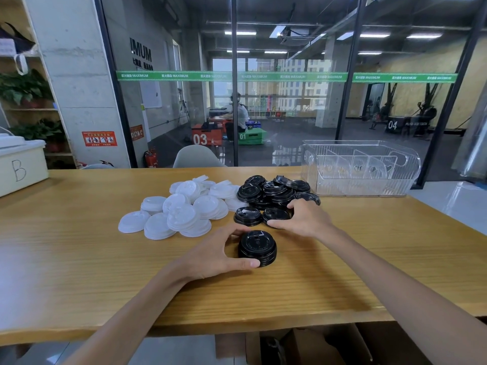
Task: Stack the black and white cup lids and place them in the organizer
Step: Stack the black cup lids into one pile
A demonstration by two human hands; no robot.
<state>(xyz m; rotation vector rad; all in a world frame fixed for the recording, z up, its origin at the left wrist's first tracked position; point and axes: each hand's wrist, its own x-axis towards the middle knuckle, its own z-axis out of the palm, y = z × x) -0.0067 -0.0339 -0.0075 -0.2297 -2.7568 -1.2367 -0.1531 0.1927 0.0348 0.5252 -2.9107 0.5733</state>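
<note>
On the wooden surface [79, 233], the left hand [210, 255] curls its thumb and fingers round a short stack of black lids [257, 248] near the front edge. Just beyond, the right hand [303, 218] grips a single black lid [275, 216] at the near edge of the black pile [271, 192]. The white lids [181, 206] lie heaped to the left. The clear organizer [361, 167] stands far right.

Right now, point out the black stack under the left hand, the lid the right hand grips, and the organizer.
Black lid stack [257, 245], head view, top lid's face.
Black lid by right hand [275, 215], head view, its dome.
Organizer [363, 187], head view, bare front wall.
</note>
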